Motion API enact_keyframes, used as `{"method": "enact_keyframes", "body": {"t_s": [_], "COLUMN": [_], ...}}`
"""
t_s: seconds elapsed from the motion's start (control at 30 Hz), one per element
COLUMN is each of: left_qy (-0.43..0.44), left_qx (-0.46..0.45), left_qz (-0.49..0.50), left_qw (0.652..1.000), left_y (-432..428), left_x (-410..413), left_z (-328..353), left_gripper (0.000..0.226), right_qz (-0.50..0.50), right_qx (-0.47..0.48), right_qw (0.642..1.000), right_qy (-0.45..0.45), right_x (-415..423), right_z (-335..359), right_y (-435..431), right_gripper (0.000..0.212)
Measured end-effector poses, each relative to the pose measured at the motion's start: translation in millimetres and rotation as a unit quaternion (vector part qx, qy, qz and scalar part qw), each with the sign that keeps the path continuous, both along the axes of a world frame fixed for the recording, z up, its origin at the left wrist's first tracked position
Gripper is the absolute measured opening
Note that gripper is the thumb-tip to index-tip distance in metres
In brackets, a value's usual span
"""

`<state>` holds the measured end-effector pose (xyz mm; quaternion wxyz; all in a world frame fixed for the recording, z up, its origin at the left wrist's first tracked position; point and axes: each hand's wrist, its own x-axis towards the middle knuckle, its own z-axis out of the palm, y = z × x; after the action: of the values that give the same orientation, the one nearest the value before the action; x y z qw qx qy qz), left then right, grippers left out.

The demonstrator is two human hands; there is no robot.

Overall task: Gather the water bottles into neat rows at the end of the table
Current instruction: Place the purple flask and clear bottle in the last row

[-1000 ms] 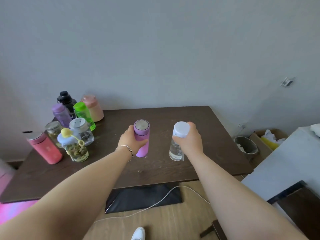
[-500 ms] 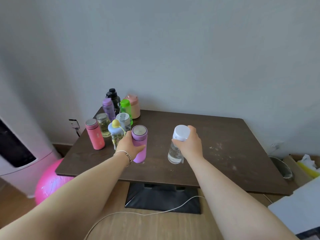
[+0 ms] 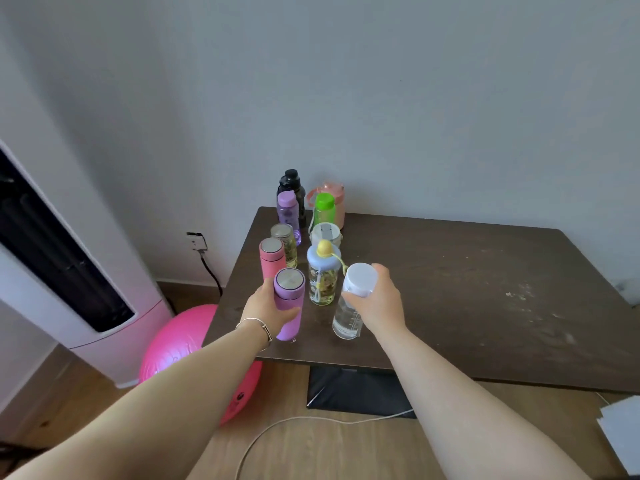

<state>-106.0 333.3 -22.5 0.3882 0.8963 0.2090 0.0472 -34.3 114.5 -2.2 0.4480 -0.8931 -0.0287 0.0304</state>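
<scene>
My left hand (image 3: 265, 308) grips a purple flask (image 3: 290, 306) with a steel lid, near the table's left front edge. My right hand (image 3: 379, 299) holds a clear bottle (image 3: 348, 320) with a white cap, just right of it. Behind them, two rows of bottles run toward the wall: a pink flask (image 3: 272, 258), a glass jar (image 3: 284, 242), a lilac bottle (image 3: 288, 209) and a black bottle (image 3: 292, 183) on the left; a blue-lidded bottle (image 3: 323, 275), a clear mug-lid bottle (image 3: 325, 233), a green bottle (image 3: 325, 207) and a peach jug (image 3: 334, 195) on the right.
The dark wooden table (image 3: 467, 289) stands against a grey wall. A pink exercise ball (image 3: 183, 344) and a tall white appliance (image 3: 69, 271) sit left of the table. A white cable (image 3: 294, 424) lies on the wood floor, and a wall socket (image 3: 196, 241) has a plug in it.
Both hands carried their bottles left across the table, up to the front of the two rows. The view swung left, bringing the ball and appliance into sight.
</scene>
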Motion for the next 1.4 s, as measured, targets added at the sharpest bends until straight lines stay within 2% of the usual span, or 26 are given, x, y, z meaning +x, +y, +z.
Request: {"method": "enact_keyframes", "body": {"t_s": [0.23,0.47,0.8,1.4], "left_qy": [0.002,0.010,0.015,0.007], "left_qx": [-0.026,-0.051,-0.063,-0.050], "left_qz": [-0.007,-0.014,-0.028,-0.055], "left_qw": [1.000,0.999,0.998,0.997], "left_y": [46.3,65.1,69.9,70.0], "left_x": [3.3,7.5,9.7,15.5], "left_z": [-16.3,-31.3,-43.4,-50.9], "left_gripper": [0.056,0.058,0.057,0.060], "right_qz": [0.009,0.007,-0.011,0.024], "right_qx": [-0.012,-0.034,-0.041,-0.048], "right_qw": [1.000,0.999,0.999,0.998], "right_qy": [-0.007,0.006,0.003,0.014], "right_x": [-11.1,-12.9,-18.4,-13.3], "right_z": [-14.7,-28.0,-38.4,-36.2], "right_y": [61.1,87.1,88.9,82.3], "right_gripper": [0.079,0.078,0.080,0.084]}}
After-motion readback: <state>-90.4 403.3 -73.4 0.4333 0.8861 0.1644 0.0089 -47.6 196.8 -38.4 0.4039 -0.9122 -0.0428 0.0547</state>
